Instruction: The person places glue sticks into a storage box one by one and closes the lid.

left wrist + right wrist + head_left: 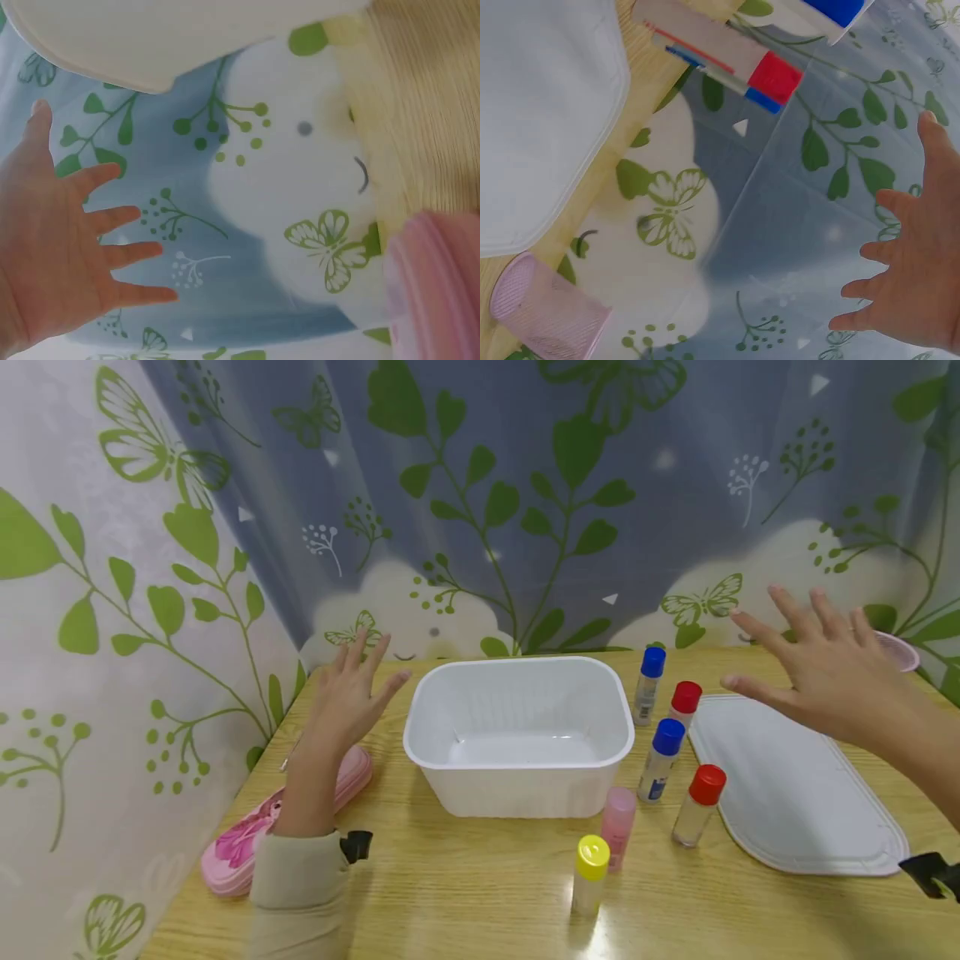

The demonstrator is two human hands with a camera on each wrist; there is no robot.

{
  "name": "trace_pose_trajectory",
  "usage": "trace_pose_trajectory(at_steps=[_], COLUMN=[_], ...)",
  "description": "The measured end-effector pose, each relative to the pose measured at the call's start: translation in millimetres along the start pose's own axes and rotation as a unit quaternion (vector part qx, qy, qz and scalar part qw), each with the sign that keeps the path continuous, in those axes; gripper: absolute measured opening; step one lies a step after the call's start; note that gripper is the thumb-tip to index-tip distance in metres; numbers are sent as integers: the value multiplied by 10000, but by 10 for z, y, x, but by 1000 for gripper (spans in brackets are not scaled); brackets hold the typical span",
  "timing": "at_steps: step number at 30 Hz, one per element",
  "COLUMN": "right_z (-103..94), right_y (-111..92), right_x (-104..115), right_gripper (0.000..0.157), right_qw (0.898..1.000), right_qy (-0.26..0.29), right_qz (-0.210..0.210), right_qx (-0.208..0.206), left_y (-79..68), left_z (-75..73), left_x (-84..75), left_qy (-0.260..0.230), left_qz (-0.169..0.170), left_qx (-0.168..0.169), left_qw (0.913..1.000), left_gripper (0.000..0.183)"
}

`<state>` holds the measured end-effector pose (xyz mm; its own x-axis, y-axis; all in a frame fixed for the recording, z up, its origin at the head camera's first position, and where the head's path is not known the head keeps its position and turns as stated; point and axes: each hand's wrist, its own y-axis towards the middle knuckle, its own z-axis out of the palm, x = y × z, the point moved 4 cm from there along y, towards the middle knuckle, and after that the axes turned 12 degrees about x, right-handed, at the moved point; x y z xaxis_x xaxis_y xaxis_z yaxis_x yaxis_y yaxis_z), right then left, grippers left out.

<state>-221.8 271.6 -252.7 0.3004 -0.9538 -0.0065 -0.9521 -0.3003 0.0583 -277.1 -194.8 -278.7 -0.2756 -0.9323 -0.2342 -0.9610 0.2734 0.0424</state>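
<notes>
A printed curtain stands behind both hands, and a wooden table spreads below them. On the table, just below the right hand and on its near side, lies a flat white panel. A white tub sits upright between the hands, just right of the left hand. A pink pencil case lies nearer the person than the left hand, partly hidden by that forearm.

Both hands are raised and released, fingers straight and spread wide, touching none of these things. To the right hand's right, a pink mesh cup shows its side in the right wrist view; the head view gives only part of its rim behind the hand.

Left of the right hand stand two blue-capped bottles and two red-capped bottles; nearer the person are a pink bottle and a yellow-capped bottle, the yellow one seen only from the head. The left wrist view shows the left palm, while the head view shows the back of that hand.
</notes>
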Motion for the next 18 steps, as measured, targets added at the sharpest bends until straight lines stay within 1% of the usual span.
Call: trace_pose_trajectory(at_steps=[2,4,6,9,13,16,18], right_z=[-27,-50,-74,-98,-110,-90,-62], right_y=[-57,-112,-170,-255,-374,-465,-522], right_x=[79,166,259,403,599,750,861], right_gripper=[79,79,80,80,79,76,76], right_qw=[9999,9994,9985,9957,9874,9761,9693], right_qy=[11,77,199,350,526,689,790], right_qz=[-143,-292,-451,-722,-1229,-1692,-1921], right_qx=[-88,-159,-253,-456,-850,-1175,-1314], left_y=[-18,-33,-44,-47,-33,-22,-17], left_z=[14,40,78,146,219,261,285], left_x=[-21,-44,-58,-59,-48,-44,-42], left_qy=[-449,-999,-1530,-2080,-2419,-2606,-2747], left_qz=[45,142,243,351,542,667,695], left_qx=[9,29,71,147,122,147,204], left_qw=[9990,9949,9879,9774,9687,9630,9588], left_gripper=[75,72,69,66,60,56,56])
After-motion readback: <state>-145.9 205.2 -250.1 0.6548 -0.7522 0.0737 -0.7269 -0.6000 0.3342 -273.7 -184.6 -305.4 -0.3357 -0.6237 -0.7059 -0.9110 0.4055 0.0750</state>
